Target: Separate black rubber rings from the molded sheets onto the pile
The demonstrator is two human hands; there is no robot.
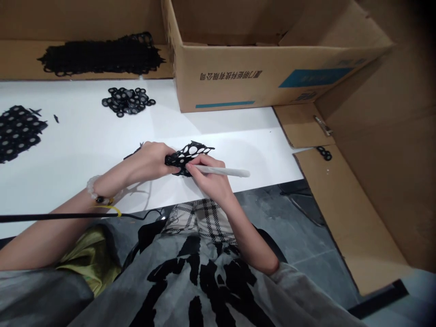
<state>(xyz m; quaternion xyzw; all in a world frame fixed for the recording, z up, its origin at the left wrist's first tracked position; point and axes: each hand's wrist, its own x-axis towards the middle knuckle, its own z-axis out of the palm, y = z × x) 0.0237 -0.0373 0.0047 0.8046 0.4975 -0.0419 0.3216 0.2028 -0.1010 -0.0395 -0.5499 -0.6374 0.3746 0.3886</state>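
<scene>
Near the front edge of the white table (85,131), both hands work together just above the surface. Left hand (150,162), with a bead bracelet (95,188) on the wrist, is closed around the left end of a black punched sheet (189,153), pinching it up off the table. Right hand (207,175) is in a narrow pen-style grip on a white stick (221,170), with the fingers touching the sheet's near edge. The stick's working end is hidden by those fingers, and its other end points right.

Sheet lies between the hands, mostly to the right of the left hand and just far of the right. It is bent, with thin strips between round holes. Main risk: too much pressure from the stick could tear those strips or crease the sheet. If the stick slips, it could jab the left fingers. A loose grip could drop the sheet.

Black rings (127,101) sit in a pile on the table, far of the hands. Another punched sheet (17,132) lies at left. A black heap (100,56) sits on cardboard beyond the table, beside a cardboard box (259,77). A black cord (51,217) crosses near the left forearm and could snag the arm.
</scene>
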